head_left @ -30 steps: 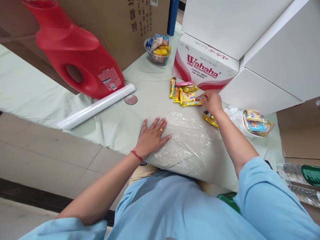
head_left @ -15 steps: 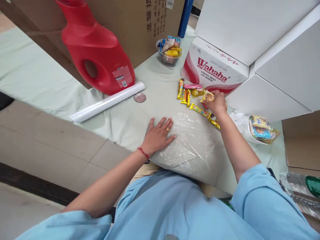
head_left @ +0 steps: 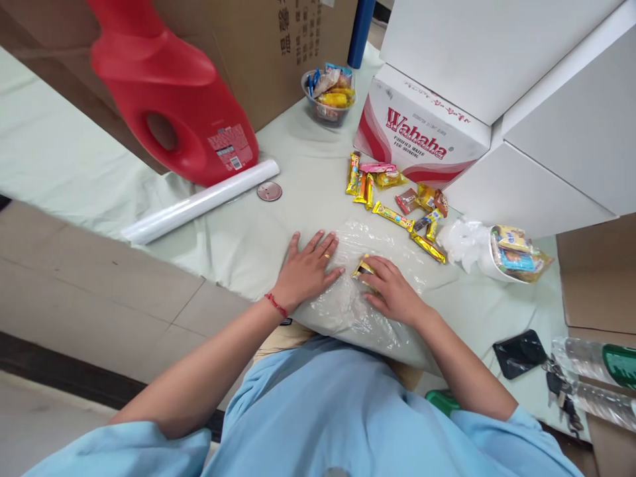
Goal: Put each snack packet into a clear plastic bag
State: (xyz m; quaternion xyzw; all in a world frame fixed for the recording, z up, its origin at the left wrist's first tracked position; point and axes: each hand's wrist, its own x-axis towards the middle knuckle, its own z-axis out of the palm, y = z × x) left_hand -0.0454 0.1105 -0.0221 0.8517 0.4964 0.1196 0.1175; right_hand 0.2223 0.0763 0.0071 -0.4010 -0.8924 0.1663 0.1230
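The left hand [head_left: 309,268] lies flat, fingers spread and grasping nothing, on the left part of a clear plastic film [head_left: 342,311] on the counter [head_left: 313,175]. Just right of it, the right hand [head_left: 392,288] grasps a yellow snack packet [head_left: 361,268] over the film, fingers curled on it; whether the packet touches the film is hard to tell. Directly beyond the right hand lie a yellow snack bar [head_left: 392,216], a gold-wrapped bar [head_left: 428,248] and a red-brown packet [head_left: 407,200], with a Wahaha carton [head_left: 422,129] farther off. Right of that hand sits a white tub [head_left: 497,264] of snacks. Beyond the left hand are a round disc [head_left: 269,191], a white roll [head_left: 203,202] and a red jug [head_left: 183,99].
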